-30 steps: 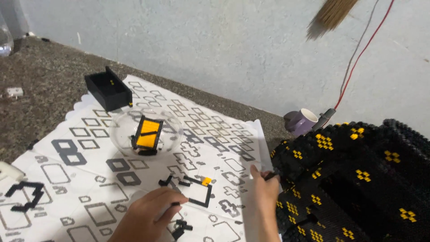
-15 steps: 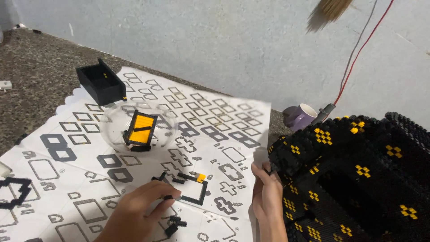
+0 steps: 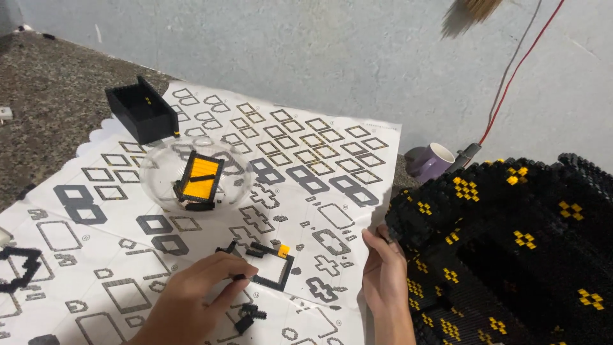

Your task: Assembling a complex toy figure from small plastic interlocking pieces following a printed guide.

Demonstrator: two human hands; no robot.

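Black brick frame [image 3: 271, 260], beside left hand [image 3: 195, 297], apparently touching, right hand [image 3: 385, 281] apart

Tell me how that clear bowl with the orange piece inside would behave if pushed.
The clear bowl looks thin and probably light, so it would likely slide easily on the printed sheet. The black-and-orange piece leans inside it and may topple or rattle.

A home floor corner, speckled stone floor [image 3: 51, 108], plain painted wall [image 3: 306, 57], purple mug [image 3: 434, 161], patterned paper sheet [image 3: 300, 166] spread for brick building
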